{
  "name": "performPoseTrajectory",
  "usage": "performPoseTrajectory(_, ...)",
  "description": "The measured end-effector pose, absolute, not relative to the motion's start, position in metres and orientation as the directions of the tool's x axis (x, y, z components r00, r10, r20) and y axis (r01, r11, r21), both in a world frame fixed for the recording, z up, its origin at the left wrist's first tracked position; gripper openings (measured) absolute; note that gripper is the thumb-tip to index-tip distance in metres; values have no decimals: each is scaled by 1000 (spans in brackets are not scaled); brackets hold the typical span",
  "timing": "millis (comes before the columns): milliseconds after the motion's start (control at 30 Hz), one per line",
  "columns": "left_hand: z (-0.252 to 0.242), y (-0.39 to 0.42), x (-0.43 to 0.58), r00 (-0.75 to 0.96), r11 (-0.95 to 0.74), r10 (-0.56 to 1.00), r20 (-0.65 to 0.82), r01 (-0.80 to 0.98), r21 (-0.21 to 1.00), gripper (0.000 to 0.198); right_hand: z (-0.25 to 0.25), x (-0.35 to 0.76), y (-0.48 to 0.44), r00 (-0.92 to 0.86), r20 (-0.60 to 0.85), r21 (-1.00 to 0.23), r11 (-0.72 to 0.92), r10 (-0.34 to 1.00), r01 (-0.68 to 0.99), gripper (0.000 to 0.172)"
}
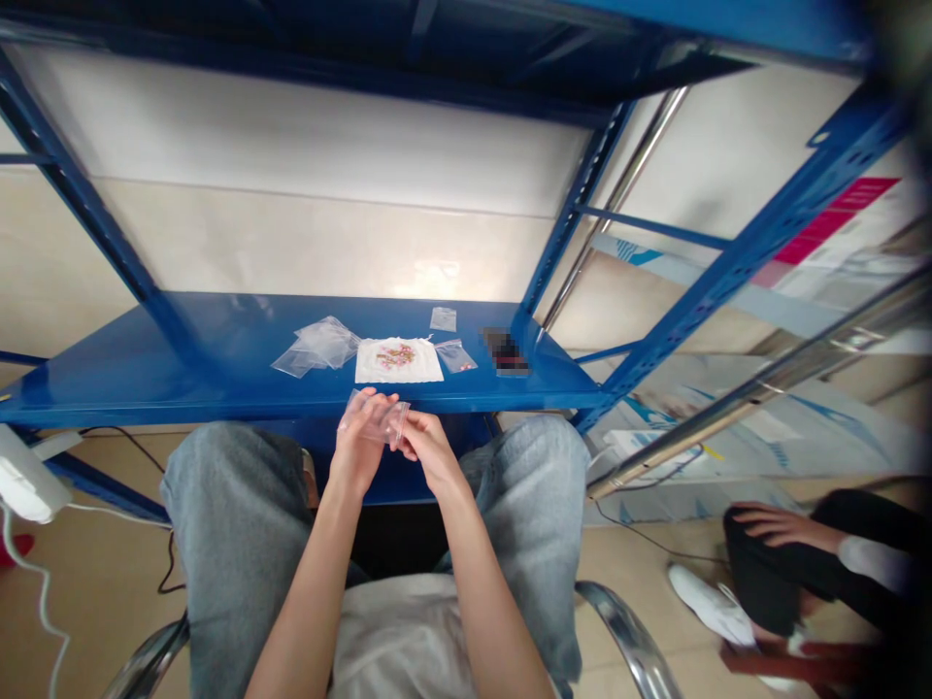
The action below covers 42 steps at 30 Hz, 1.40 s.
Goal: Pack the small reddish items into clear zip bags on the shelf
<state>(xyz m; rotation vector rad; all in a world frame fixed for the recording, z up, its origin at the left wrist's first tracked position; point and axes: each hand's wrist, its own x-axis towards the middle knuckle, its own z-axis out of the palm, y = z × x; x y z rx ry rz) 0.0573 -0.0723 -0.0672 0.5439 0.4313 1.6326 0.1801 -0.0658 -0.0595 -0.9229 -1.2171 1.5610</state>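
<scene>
Blue steel shelf [185,340] ahead of me, both hands raised just off its front edge. I have the left hand [356,437] and right hand [429,449] holding a small clear plastic bag [373,417] up in the air between them. Each grip is closed, fingers and thumb pinching an edge of the bag. It looks empty from here, but the plastic glare makes that hard to confirm, and I can't tell if its mouth is open.

Landmark is the white sheet with pink floral print [398,360], lying flat on the shelf. Just left of it sits a loose pile of clear bags [318,348]. Just right is a small clear bag [455,356], with another [443,319] behind the sheet. Pixelated dark object [505,352] lies farther right. As I read it, nothing is visibly bagged yet, and the sheet and loose bags remain out. Co-worker's hand [779,527] rests on black trousers [764,582], well right of the sheet.
</scene>
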Motion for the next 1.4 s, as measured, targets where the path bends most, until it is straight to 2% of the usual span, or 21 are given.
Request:
performPoseTrajectory(167, -67, -68, 48, -147, -167, 986, 83, -780, 603, 28, -55, 182, -65, -218, 17, -967, -39, 976, -251, 35)
performPoseTrajectory(300, -67, -70, 51, -233, -221, 972, 40, -837, 501, 21, -60, 177, -65, -230, 43, -961, -23, 972, -276, 35)
performPoseTrajectory(433, -65, -77, 61, -215, -243, 970, 113, -858, 453, 34, -65, 166, -66, -63, 74, -951, 52, 995, -306, 37)
performPoseTrajectory(533, -65, -77, 68, -190, -233, 972, 138, -839, 491, 41, -64, 159, -70, -69, 85, -972, 67, 994, -227, 41)
performPoseTrajectory(633, -67, -74, 69, -242, -237, 969, 57, -830, 505, 38, -61, 155, -74, -123, 72, -989, 55, 990, -139, 43)
performPoseTrajectory(700, -67, -72, 64, -281, -234, 959, -29, -849, 474, 26, -59, 155, -75, -176, 65, -994, 49, 982, -94, 40)
performPoseTrajectory(767, -66, -71, 57, -287, -224, 952, -103, -887, 404, 15, -58, 157, -76, -243, 64, -996, 47, 968, -75, 35)
performPoseTrajectory(867, -59, -71, 44, -290, -231, 939, -184, -930, 284, 21, -55, 164, -74, -288, 95, -993, 72, 953, -90, 25)
performPoseTrajectory(967, -49, -73, 33, -316, -261, 912, -260, -939, 225, 28, -53, 175, -71, -226, 142, -987, 120, 964, -106, 26)
performPoseTrajectory(1100, -40, -75, 26, -365, -298, 868, -337, -925, 234, 28, -50, 186, -62, -87, 201, -978, 195, 976, -74, 24)
performPoseTrajectory(1233, -34, -67, 22, -404, -317, 856, -323, -903, 291, 23, -47, 186, -38, -47, 292, -955, 294, 955, 42, 21)
performPoseTrajectory(1400, -12, -36, 14, -391, -296, 862, -324, -905, 304, 23, -32, 185, 9, -54, 455, -821, 443, 889, 360, 19)
